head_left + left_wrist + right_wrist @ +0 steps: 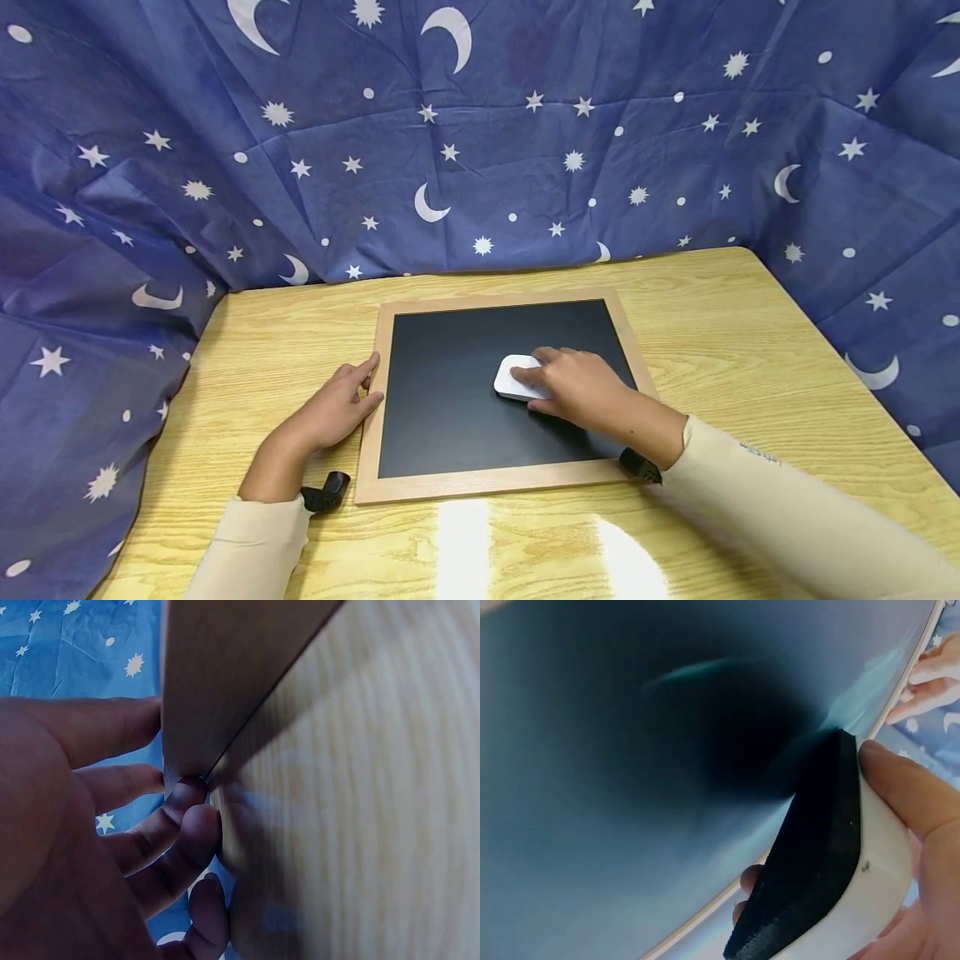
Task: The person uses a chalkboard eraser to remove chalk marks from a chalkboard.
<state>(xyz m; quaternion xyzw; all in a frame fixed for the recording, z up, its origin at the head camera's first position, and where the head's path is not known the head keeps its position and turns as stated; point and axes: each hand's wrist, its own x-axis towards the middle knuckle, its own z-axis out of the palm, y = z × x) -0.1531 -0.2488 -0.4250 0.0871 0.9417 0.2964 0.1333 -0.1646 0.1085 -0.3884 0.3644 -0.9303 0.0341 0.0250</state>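
A framed blackboard (450,417) lies flat, its dark surface edged by a light wooden frame (480,483). Over the right half of the board, my right hand (573,387) grips a white board eraser (512,379), thumb on one side and fingers around the other. From the right wrist, the eraser's black felt (810,855) faces the board, close over it. My left hand (337,408) rests at the frame's left edge. Its thumb and a fingertip touch the wood, while the other fingers (199,832) bend loosely beside the frame's side, down at the tabletop.
The board lies on a wood-grain table (300,325). A blue cloth (495,125) with white moons and stars hangs behind and along both sides. Black wrist-worn devices (326,492) sit below both hands. Bright light patches (462,542) fall on the table's near part.
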